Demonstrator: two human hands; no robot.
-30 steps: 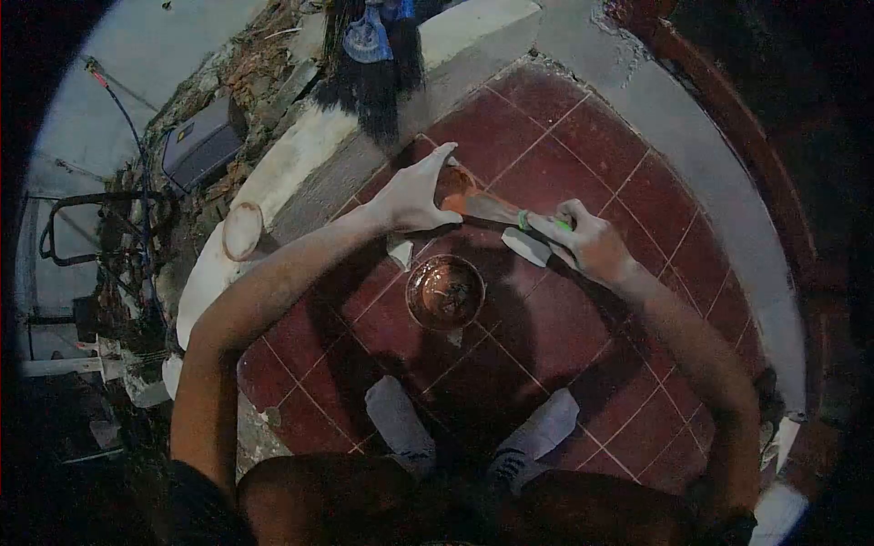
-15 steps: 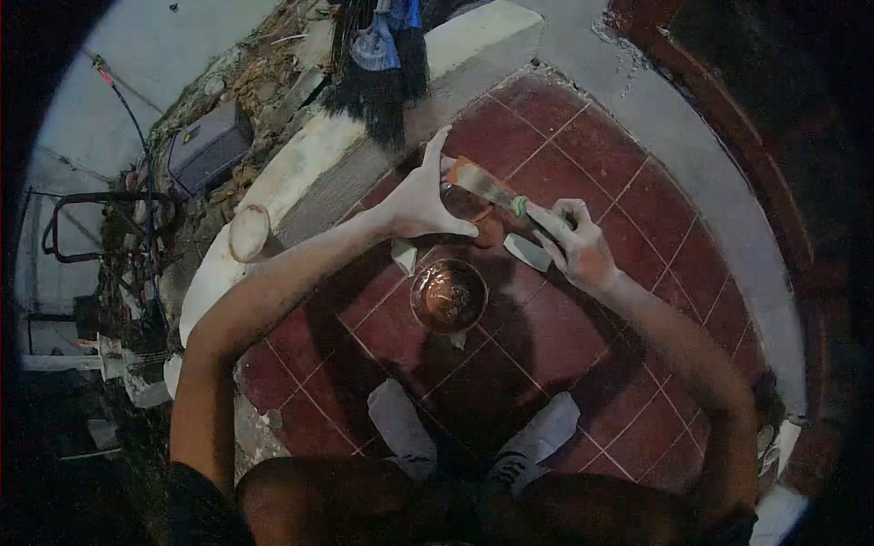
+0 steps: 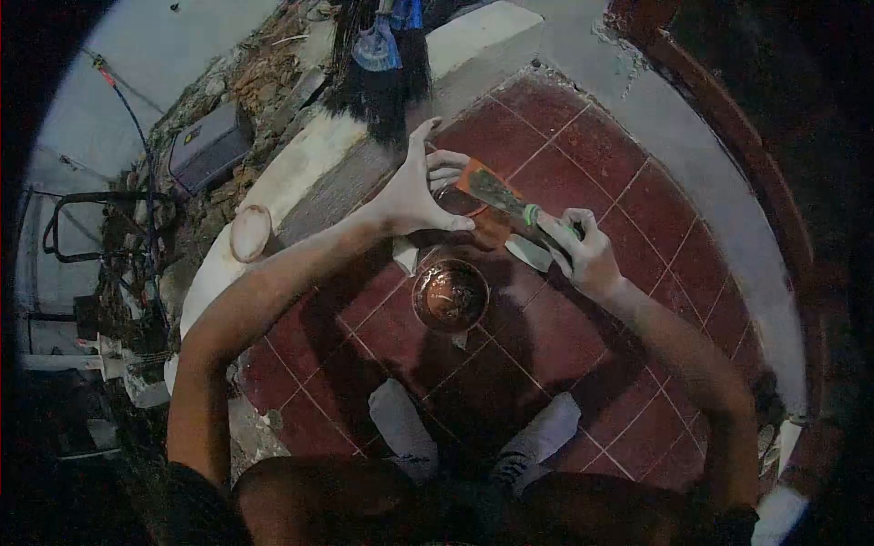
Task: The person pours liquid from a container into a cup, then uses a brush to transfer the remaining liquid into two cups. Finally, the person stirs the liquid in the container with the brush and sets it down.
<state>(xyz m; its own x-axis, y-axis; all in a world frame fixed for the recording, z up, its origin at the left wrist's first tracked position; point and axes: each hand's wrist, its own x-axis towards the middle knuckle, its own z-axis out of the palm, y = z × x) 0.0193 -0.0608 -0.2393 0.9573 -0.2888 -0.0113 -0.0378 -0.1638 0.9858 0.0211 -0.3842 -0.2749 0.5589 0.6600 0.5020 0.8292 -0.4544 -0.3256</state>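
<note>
Left hand [image 3: 411, 196]: beyond the bowl [image 3: 449, 294], index finger raised, thumb and other fingers curled around a small pot [image 3: 455, 200].
Right hand [image 3: 583, 250]: beyond the bowl and to its right, fingers pinched tight on a brush [image 3: 503, 196] handle.
Brush: slants from the right hand toward the pot, orange tip at its rim.
Bowl: on the red tiles [image 3: 583, 136], just ahead of the socks [image 3: 401, 420].
Broom [image 3: 381, 77]: well beyond the bowl, leaning over the ledge.
</note>
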